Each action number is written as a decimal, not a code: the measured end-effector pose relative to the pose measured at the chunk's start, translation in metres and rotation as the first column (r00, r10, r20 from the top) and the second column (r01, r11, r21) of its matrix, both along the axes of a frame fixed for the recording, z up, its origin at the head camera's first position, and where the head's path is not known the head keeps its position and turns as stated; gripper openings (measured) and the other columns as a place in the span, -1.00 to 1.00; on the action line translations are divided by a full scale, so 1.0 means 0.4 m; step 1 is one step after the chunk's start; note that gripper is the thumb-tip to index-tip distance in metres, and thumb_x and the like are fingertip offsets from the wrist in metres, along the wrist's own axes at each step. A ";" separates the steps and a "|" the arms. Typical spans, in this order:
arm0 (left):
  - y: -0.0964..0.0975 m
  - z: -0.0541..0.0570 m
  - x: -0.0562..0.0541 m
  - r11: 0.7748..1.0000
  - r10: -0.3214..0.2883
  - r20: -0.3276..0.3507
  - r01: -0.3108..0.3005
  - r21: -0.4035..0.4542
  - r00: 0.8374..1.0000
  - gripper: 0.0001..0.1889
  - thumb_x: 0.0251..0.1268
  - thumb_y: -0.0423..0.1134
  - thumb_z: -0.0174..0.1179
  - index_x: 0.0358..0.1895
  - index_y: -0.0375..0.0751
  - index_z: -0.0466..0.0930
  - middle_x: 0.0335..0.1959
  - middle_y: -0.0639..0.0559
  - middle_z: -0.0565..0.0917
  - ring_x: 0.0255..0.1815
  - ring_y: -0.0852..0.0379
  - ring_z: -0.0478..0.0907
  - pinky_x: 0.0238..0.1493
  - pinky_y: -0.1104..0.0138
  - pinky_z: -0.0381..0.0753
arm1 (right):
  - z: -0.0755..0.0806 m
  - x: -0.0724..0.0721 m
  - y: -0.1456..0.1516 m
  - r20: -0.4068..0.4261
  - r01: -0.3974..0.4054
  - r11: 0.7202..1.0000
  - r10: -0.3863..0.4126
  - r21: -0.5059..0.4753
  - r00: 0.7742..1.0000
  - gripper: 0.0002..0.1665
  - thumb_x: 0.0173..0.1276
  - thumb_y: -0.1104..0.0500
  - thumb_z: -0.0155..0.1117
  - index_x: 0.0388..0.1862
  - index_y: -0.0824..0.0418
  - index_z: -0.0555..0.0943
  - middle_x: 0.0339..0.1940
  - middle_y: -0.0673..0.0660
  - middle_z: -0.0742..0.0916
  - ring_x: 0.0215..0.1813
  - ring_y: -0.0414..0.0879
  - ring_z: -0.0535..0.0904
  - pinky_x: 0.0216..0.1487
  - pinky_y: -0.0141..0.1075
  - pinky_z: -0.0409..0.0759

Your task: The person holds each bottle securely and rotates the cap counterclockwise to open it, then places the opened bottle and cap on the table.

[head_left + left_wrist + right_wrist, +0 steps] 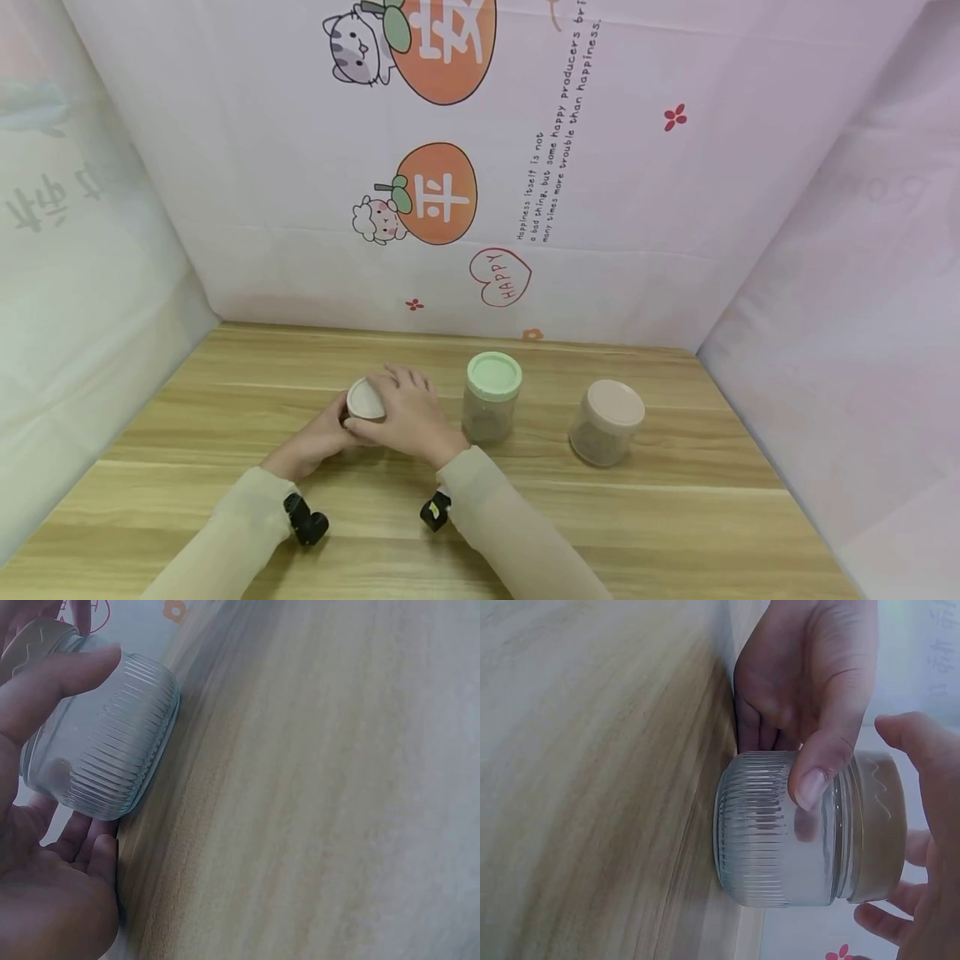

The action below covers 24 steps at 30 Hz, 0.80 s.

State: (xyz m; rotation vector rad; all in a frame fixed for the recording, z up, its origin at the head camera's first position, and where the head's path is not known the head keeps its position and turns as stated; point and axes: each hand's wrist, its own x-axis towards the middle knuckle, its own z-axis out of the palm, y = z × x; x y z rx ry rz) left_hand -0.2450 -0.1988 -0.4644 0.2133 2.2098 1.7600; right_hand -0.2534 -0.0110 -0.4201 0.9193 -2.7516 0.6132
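While a beige lid is being flanked by both hands in the head view, its right side is being covered by the right hand, and the left side is being cupped by the left hand. Off to the right, a green-lidded jar and a pink-lidded jar are being supported by the wood-grain tabletop.

In the left wrist view, a ribbed glass jar is being gripped by the left hand, thumb over the glass near the lid, fingers on the opposite side. Stiff, breakable walls are being assumed; fairly light weight is being guessed. The ribs are being judged the surer hold, the smooth upper band the slicker one.

In the right wrist view, the glass is being pressed by the left thumb just below the lid. The right hand is being held spread around the lid, a gap being shown at its thumb; whether its other fingertips are being set on the rim cannot be told. The rim is being rated best for that hand. The jar is being held between both hands, base close to the tabletop, contact being unclear.
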 end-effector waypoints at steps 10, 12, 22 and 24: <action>-0.001 -0.001 0.002 1.000 -0.022 -0.011 0.022 0.003 1.000 0.06 0.26 -0.20 0.42 0.61 -0.19 -0.21 0.52 -0.27 0.09 0.47 -0.30 0.11 0.39 -0.29 0.09 | -0.008 0.001 -0.011 -0.105 0.127 0.991 -0.123 0.037 0.987 -0.06 0.22 -0.55 0.19 0.40 0.00 0.49 0.23 0.12 0.54 0.19 0.01 0.46 0.12 -0.09 0.40; -0.002 -0.002 0.000 1.000 -0.023 -0.011 0.023 0.009 1.000 0.05 0.26 -0.21 0.41 0.61 -0.20 -0.21 0.52 -0.27 0.08 0.47 -0.30 0.11 0.40 -0.28 0.08 | -0.009 0.000 -0.012 -0.105 0.129 0.991 -0.125 0.042 0.987 -0.04 0.22 -0.56 0.18 0.40 0.00 0.48 0.22 0.11 0.54 0.19 0.00 0.45 0.11 -0.09 0.39; 0.000 0.001 0.001 1.000 -0.017 -0.017 0.017 -0.001 1.000 0.04 0.25 -0.23 0.42 0.59 -0.25 -0.18 0.52 -0.29 0.08 0.47 -0.31 0.09 0.40 -0.28 0.08 | -0.011 0.000 -0.012 -0.110 0.107 0.992 -0.099 0.065 0.989 -0.07 0.28 -0.51 0.17 0.41 0.06 0.47 0.21 0.12 0.55 0.22 0.03 0.44 0.14 -0.09 0.39; 0.000 0.002 0.001 1.000 -0.018 -0.016 0.018 -0.001 1.000 0.04 0.25 -0.23 0.42 0.59 -0.24 -0.19 0.53 -0.28 0.08 0.48 -0.31 0.08 0.41 -0.29 0.07 | -0.011 0.001 -0.012 -0.109 0.106 0.992 -0.098 0.070 0.989 -0.07 0.29 -0.50 0.16 0.42 0.08 0.47 0.22 0.13 0.55 0.23 0.03 0.44 0.17 -0.09 0.40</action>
